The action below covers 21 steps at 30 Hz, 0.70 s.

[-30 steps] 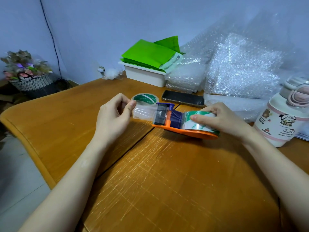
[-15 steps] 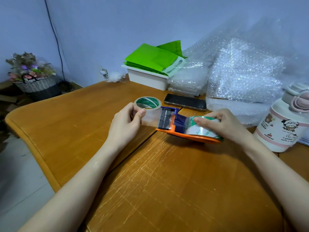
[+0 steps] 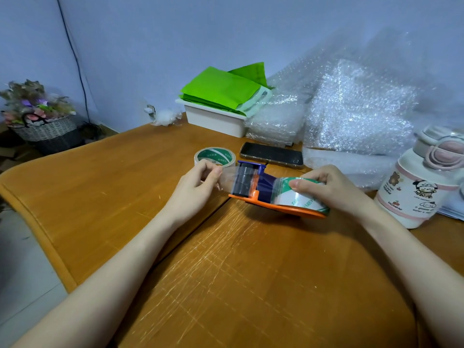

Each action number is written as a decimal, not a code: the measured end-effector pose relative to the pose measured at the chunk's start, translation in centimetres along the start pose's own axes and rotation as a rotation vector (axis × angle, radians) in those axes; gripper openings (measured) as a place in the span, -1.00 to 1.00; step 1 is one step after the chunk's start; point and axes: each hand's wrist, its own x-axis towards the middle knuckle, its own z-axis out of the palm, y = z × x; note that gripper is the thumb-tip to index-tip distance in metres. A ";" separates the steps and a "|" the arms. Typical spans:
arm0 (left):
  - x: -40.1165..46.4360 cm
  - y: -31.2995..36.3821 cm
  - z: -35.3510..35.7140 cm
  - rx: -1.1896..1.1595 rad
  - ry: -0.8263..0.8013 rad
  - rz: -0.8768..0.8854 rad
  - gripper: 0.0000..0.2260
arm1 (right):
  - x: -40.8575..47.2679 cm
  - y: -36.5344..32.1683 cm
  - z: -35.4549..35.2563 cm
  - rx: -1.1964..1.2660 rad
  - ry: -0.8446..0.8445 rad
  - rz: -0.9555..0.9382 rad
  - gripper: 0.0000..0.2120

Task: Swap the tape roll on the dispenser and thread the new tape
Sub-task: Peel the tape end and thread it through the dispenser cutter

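A: The orange plastic tape dispenser (image 3: 276, 205) is being kept lying on its side on the scratched wooden worktop (image 3: 251, 272). The new clear tape roll with green print (image 3: 301, 197) is being held seated on it by the right hand (image 3: 331, 189), whose fingers are closed over the roll's top.

B: And the loose end?

A: The clear strip of tape (image 3: 229, 180) is being pinched at its tip by the left hand (image 3: 198, 187), stretched across the dark blue roller (image 3: 244, 180). The spent white-and-green tape core (image 3: 214, 156) is lying just behind that hand, apart from the dispenser.

B: What is being risked?

A: Probably the strip being folded onto itself or stuck askew to the roller if tension is being lost, and the roll being lifted off if too hard a pull is being made.
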 end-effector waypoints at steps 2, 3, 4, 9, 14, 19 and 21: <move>0.0 0.4 -0.1 -0.203 -0.022 -0.060 -0.75 | 0.0 -0.3 0.0 -0.025 -0.035 -0.015 -0.65; 0.0 0.5 -0.2 -0.254 -0.021 -0.066 -0.73 | 0.1 -0.4 -0.1 -0.044 -0.053 -0.016 -0.58; 0.1 0.4 -0.1 -0.252 -0.018 -0.060 -0.71 | 0.1 -0.5 -0.1 -0.059 -0.070 -0.008 -0.53; 0.1 0.3 0.3 -0.159 -0.052 -0.073 -0.65 | -0.1 -1.4 -0.6 -0.064 -0.160 0.032 -0.60; -0.1 0.6 0.8 -0.271 -0.179 -0.130 -0.65 | -0.3 -1.8 -0.9 -0.073 -0.193 0.037 -0.67; -0.1 0.9 0.3 -0.348 -0.169 -0.104 -0.45 | -0.4 -2.1 -1.0 -0.081 -0.208 0.055 -0.62; -0.2 0.9 0.1 -0.451 -0.228 -0.084 -0.53 | -0.3 -2.3 -0.9 -0.102 -0.219 0.090 -0.68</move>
